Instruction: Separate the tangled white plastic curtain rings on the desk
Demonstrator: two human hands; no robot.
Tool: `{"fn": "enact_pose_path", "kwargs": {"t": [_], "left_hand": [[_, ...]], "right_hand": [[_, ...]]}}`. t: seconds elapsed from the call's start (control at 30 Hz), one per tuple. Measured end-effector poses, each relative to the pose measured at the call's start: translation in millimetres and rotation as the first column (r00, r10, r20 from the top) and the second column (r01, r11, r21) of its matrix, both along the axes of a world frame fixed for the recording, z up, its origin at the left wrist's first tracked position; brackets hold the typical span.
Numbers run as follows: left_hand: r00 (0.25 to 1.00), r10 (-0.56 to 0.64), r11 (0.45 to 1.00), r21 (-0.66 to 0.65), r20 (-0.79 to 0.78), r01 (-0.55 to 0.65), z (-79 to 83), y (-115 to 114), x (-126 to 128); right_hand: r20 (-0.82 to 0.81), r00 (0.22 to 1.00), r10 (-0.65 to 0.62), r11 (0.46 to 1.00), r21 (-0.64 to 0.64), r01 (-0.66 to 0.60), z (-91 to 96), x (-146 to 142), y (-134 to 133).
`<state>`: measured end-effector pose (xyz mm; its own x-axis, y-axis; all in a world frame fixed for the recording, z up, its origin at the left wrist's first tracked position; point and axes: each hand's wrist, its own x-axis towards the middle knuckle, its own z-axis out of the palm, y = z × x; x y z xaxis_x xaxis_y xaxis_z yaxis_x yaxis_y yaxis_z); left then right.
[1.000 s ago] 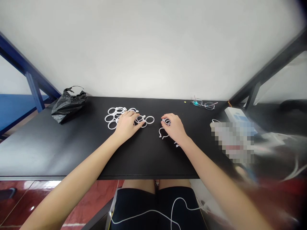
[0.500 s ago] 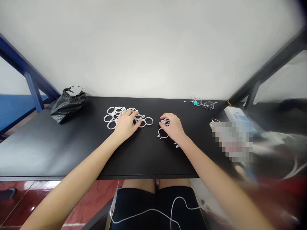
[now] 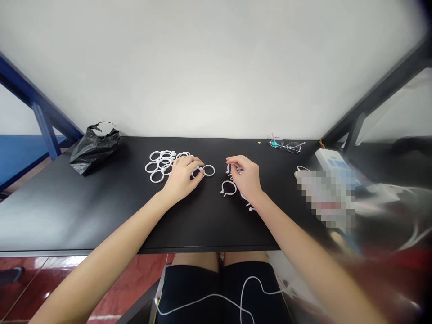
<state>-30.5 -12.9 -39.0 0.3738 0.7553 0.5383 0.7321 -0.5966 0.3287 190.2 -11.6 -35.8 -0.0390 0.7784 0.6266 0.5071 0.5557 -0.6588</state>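
A cluster of closed white plastic rings (image 3: 157, 176) with small clasps lies on the black table, partly covered by my left hand (image 3: 185, 178). The left thumb and fingers are curled around a ring at the cluster's right side, beside another closed ring (image 3: 209, 165). My right hand (image 3: 246, 176) is bent in a pinch over a few white rings; its fingertips hold one ring (image 3: 228, 168), mostly hidden by the hand. Just below it lies an unclasped ring (image 3: 229, 182). Another ring's clasp end (image 3: 251, 209) shows beside the right wrist.
A black plastic bag (image 3: 95, 146) stands at the back left of the table (image 3: 111, 211). Eyeglasses (image 3: 285, 145) lie near the wall at the back right. On the right are a white box (image 3: 332, 159), a blurred-out item and clear plastic. A white cable (image 3: 212, 295) crosses my lap.
My left hand has slid right across the cluster, uncovering some rings and closing around one at its right edge. My right hand has shifted slightly right and turned, baring the unclasped ring below.
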Motion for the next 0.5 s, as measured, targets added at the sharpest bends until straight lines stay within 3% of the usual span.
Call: {"fn": "enact_pose_path", "kwargs": {"t": [0.3, 0.5], "left_hand": [[0.994, -0.105, 0.993, 0.06, -0.008, 0.106, -0.2, -2, 5], [0.976, -0.216, 0.975, 0.05, -0.002, 0.216, 3.4, -9, 10]], "right_hand": [[-0.139, 0.99, -0.034, 0.982, 0.179, 0.059, 6.8, -2, -4], [-0.294, 0.956, 0.008, 0.986, 0.162, 0.042, 10.0, -5, -7]]}}
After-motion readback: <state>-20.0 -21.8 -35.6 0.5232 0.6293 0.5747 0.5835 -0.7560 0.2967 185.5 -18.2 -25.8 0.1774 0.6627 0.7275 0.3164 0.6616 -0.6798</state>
